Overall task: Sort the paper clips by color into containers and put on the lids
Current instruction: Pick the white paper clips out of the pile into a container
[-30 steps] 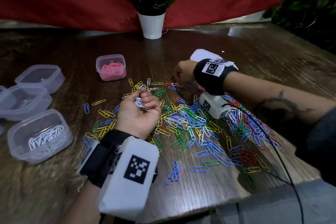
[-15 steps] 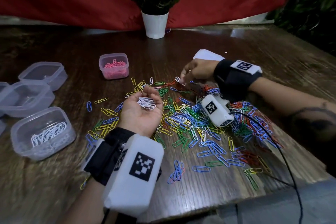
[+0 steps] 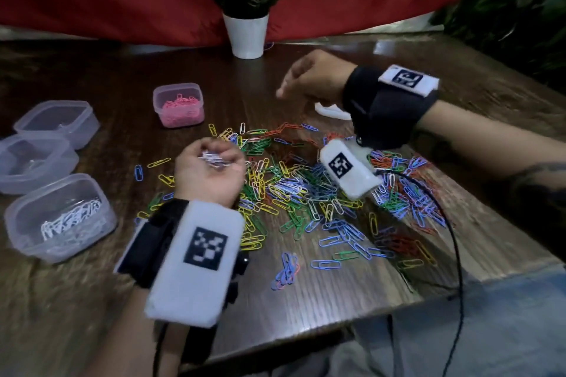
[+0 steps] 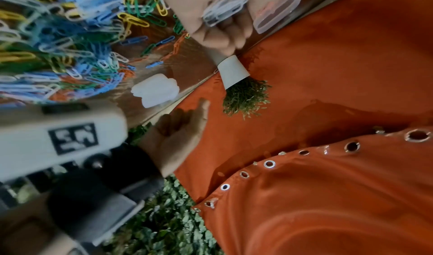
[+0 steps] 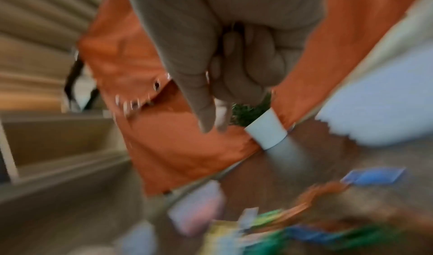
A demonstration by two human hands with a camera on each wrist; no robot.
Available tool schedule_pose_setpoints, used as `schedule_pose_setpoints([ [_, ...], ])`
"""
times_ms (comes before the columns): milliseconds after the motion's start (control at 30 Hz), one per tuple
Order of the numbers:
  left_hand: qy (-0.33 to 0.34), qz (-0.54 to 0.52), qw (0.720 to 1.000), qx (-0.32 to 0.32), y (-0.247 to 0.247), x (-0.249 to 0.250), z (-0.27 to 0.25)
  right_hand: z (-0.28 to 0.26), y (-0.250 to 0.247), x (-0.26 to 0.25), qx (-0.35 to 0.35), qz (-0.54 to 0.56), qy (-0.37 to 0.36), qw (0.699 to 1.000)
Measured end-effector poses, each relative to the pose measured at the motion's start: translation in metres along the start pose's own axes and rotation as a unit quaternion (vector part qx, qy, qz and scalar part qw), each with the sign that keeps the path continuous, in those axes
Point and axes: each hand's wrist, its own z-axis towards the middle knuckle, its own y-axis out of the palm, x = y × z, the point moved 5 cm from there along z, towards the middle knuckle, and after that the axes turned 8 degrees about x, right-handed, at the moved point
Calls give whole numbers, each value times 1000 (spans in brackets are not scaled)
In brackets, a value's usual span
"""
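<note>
The left hand (image 3: 208, 171) is raised palm-up over the left side of the bench (image 3: 321, 300), its fingers (image 4: 225, 35) curled around a small bundle of white paper clips (image 3: 214, 159). The right hand (image 3: 312, 76) is lifted above the far middle of the bench, fingers clenched with thumb and forefinger pressed together; the view is too blurred to tell whether they pinch a clip. The mixed pile of paper clips (image 3: 306, 190), blue, green, yellow, orange and white, spreads across the middle and right of the bench. Along the left edge stand three clear containers: the nearest one (image 3: 58, 217) holds white clips, and the two behind it (image 3: 33, 162) (image 3: 58, 122) look almost bare. A smaller container with pink clips (image 3: 179, 104) sits toward the far side, left of a white potted plant (image 3: 246, 21) at the far edge. Clear lids (image 3: 332, 112) lie below the right wrist.
</note>
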Motion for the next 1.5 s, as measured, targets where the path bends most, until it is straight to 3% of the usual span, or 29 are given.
schedule_pose_setpoints([
  [133,20,23,999,-31,2,17,-4,12,43,7,-83,-213,-50,972],
  [267,27,5,999,-28,2,27,-4,30,88,0,-135,-297,-81,942],
  [367,29,7,999,-26,2,27,-4,42,103,3,-156,-349,-56,922],
  [533,23,-3,999,-33,2,28,-5,49,96,20,-201,-344,-9,917],
  [733,19,1,999,-33,4,26,-6,58,78,22,-176,-155,22,972],
  [800,14,-3,999,-34,4,24,-8,61,79,20,-177,-154,32,972],
  [933,-14,-21,999,-48,6,21,-12,53,83,21,-225,-250,38,941],
  [1133,-40,-25,997,-58,7,19,-17,69,81,9,-138,-203,10,969],
  [1200,-34,-31,997,-54,7,21,-18,72,93,2,-144,-246,-36,958],
  [1333,-28,-46,997,-56,8,23,-19,74,110,-9,-191,-360,-159,899],
  [1500,-35,-30,997,-54,8,21,-20,72,104,-6,-209,-368,-194,885],
])
